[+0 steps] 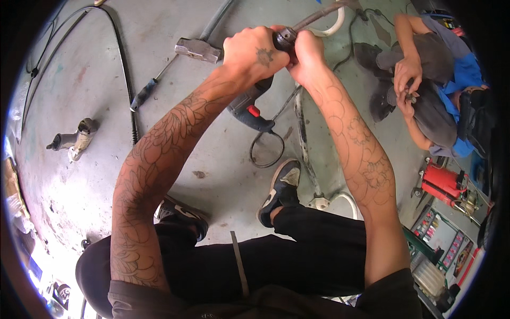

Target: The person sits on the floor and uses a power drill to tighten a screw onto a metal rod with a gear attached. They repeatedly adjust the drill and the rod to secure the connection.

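Observation:
My left hand (256,51) is closed around the dark, holed chuck (286,37) of a power drill. My right hand (309,53) closes on the chuck from the other side; its fingertips are mostly hidden. Below my left hand shows the black and grey drill body (249,103) with a red trigger, and its cord loops on the floor. Beyond the chuck a brownish rod (319,14) runs toward the upper right; whether the chuck grips it is hard to see.
A sledgehammer (198,49) and a screwdriver (144,94) lie left of my hands. Farther left are a dirty metal part (79,139) and a black cable (125,64). A stained pole (304,138) lies at centre. To the right, another person (425,80) sits near a red jack (442,181).

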`<control>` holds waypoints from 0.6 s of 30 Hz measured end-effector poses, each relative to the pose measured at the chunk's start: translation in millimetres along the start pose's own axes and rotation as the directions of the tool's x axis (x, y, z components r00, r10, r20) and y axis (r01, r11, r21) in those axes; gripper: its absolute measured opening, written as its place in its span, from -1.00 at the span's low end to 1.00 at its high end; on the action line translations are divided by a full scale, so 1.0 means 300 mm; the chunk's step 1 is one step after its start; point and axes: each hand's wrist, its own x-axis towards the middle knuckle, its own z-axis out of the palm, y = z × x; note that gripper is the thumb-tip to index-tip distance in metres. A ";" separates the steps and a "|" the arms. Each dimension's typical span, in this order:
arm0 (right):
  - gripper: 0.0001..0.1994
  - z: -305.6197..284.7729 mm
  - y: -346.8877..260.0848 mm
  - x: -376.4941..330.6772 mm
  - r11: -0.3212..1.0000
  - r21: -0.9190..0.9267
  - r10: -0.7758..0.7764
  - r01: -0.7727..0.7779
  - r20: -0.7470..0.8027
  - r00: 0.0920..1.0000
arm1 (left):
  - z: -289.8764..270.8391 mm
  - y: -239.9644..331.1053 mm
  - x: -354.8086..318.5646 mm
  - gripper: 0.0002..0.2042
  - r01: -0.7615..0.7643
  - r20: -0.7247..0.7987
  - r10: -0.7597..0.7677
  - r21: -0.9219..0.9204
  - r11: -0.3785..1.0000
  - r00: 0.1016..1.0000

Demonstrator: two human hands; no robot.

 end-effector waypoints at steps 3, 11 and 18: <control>-0.70 -0.030 0.008 -0.027 0.983 0.011 0.181 -0.182 0.080 0.980 | 0.023 -0.013 -0.015 -0.66 -0.145 -0.018 0.148 0.125 0.982 0.989; -0.75 -0.055 -0.002 -0.069 0.938 -0.054 0.345 -0.344 0.270 0.899 | 0.033 -0.078 -0.058 -0.76 -0.197 -0.128 0.218 0.155 0.968 0.968; -0.74 -0.040 -0.085 -0.113 0.941 -0.185 0.328 -0.282 0.309 0.893 | 0.022 -0.054 -0.078 -0.77 -0.235 -0.261 0.270 0.158 0.959 0.927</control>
